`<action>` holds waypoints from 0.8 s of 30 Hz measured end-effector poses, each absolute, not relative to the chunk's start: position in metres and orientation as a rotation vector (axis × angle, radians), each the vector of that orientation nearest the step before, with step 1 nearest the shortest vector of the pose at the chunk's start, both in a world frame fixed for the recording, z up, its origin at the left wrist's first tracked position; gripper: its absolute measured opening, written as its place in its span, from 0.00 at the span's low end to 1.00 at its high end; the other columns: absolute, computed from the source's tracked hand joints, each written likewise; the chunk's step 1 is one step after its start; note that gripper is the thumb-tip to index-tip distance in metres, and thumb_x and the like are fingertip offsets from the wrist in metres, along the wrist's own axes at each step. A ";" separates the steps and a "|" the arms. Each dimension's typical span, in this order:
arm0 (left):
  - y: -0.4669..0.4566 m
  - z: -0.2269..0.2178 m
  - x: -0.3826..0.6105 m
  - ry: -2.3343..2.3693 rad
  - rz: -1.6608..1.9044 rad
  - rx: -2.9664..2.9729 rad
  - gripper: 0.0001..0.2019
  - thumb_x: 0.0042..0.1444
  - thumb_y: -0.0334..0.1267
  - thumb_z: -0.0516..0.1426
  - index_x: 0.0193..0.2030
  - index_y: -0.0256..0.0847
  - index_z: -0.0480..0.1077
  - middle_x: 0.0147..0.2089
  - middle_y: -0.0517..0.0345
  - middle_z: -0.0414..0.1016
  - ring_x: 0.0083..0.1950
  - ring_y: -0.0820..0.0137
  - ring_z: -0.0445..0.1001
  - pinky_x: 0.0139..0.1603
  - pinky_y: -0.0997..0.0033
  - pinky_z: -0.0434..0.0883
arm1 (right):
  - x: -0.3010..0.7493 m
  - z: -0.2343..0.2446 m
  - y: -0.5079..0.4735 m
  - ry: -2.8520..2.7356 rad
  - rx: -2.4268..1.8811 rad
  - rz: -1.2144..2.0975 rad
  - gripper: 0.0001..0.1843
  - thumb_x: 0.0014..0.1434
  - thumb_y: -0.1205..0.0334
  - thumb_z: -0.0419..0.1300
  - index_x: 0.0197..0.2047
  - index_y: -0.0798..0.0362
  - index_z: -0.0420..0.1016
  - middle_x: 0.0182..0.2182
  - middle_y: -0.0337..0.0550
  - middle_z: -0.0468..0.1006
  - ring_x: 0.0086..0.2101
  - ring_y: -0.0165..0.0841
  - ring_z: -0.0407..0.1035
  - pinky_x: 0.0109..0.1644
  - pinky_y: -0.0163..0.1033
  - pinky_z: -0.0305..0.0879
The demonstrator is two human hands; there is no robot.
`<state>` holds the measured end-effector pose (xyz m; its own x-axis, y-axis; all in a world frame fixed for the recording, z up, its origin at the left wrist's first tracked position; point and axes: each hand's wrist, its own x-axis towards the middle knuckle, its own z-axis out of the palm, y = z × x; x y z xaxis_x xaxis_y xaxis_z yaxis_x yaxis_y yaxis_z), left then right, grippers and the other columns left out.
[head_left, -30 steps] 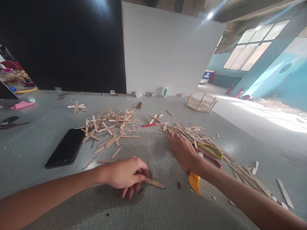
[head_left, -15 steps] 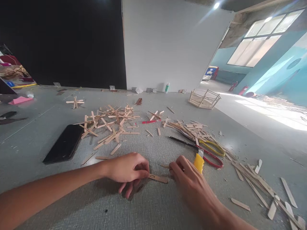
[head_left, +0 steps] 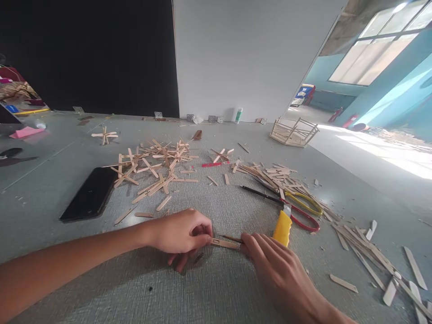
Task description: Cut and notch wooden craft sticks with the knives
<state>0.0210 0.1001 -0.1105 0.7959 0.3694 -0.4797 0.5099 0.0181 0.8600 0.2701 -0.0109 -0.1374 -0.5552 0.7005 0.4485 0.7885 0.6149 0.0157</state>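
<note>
My left hand [head_left: 184, 234] pinches one end of a flat craft stick [head_left: 225, 244] between thumb and finger. A small dark-outlined rectangle shows on the stick; I cannot tell whether it is drawn or cut. From the right, my right hand [head_left: 270, 256] is closed on a thin wooden stick [head_left: 231, 238], whose tip points left, just above the craft stick. The far end of the craft stick reaches the right fingertips. Beside that hand lies a cutter with a yellow handle [head_left: 282, 228].
Scissors with red and yellow handles [head_left: 305, 221] lie beyond the cutter. Loose craft sticks [head_left: 362, 252] spread at right. Joined sticks [head_left: 165, 155] are heaped farther back, near a black phone [head_left: 89, 193]. A small stick frame [head_left: 293, 132] and a glue stick [head_left: 238, 115] stand at the back.
My right hand has brought the thin stick's tip left and close over the craft stick. The far end of the craft stick now meets the right fingers. The view has shifted slightly.
</note>
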 end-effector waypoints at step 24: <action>0.093 -0.107 0.023 0.780 -0.120 1.705 0.08 0.69 0.42 0.52 0.39 0.42 0.65 0.24 0.66 0.69 0.14 0.73 0.70 0.13 0.81 0.62 | 0.273 -0.131 -0.015 -2.618 -1.046 -0.527 0.22 0.74 0.76 0.39 0.59 0.70 0.70 0.30 0.45 0.77 0.27 0.33 0.73 0.30 0.38 0.72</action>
